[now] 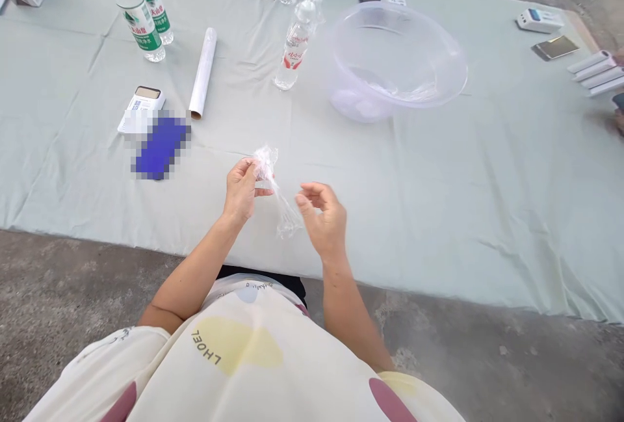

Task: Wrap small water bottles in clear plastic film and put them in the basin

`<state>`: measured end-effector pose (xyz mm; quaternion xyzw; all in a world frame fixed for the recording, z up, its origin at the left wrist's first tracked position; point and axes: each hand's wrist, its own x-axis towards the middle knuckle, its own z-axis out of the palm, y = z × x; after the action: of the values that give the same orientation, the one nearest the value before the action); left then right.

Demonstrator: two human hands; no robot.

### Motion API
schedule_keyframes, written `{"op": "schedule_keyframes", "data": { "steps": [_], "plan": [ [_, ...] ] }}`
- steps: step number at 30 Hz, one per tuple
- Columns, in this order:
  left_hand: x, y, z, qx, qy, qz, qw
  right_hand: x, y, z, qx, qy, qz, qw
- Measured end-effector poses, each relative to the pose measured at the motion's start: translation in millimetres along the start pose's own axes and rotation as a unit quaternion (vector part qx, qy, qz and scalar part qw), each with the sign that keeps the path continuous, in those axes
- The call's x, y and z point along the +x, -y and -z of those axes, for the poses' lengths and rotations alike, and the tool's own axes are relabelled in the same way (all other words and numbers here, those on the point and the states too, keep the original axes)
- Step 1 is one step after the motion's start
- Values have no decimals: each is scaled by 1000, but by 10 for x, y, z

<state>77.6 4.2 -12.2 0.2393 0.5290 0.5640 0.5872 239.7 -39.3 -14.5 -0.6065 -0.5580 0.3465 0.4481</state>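
My left hand (240, 188) pinches a crumpled piece of clear plastic film (279, 197) over the near part of the table. One end bunches up above the fingers, and a loose strand hangs down to the right. Just right of that strand, my right hand (322, 217) is raised with its fingers curled and a gap between thumb and fingertips. Nothing shows in it, and it looks apart from the film. Beyond both hands stands a small water bottle (292, 51) with a red-and-white label and some clear plastic about its cap.
A translucent basin (400, 61) stands behind my right hand. To the left are a white roll (203, 74), a power bank (146, 105), a blurred blue object (162, 147) and large bottles (141, 25). Several white rolls (597, 71) lie far right, beside a person's blurred hand (618, 121).
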Motion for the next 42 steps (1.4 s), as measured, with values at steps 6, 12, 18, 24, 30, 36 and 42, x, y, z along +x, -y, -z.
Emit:
{"op": "schedule_keyframes", "data": {
  "steps": [6, 12, 18, 24, 30, 36, 42],
  "plan": [
    [-56, 83, 123, -57, 55, 60, 995, 4, 45, -336, 76, 74, -71, 992],
    [-176, 253, 204, 174, 67, -10, 982, 13, -84, -375, 134, 70, -133, 979],
    [-71, 294, 303, 181, 54, 5, 982, 75, -296, -235, 144, 23, -177, 973],
    [96, 102, 626, 346, -38, -62, 935, 126, -573, 120, 135, -53, -232, 962],
    [125, -40, 821, 597, -72, -84, 794, 74, -713, 340, 105, -90, -256, 957],
    [-87, -41, 475, 528, -31, -316, 787, 40, -639, 307, 70, -66, -260, 961],
    [120, 254, 249, 641, 202, -265, 691, 24, -630, 260, 19, -66, -229, 971]
  ]
}}
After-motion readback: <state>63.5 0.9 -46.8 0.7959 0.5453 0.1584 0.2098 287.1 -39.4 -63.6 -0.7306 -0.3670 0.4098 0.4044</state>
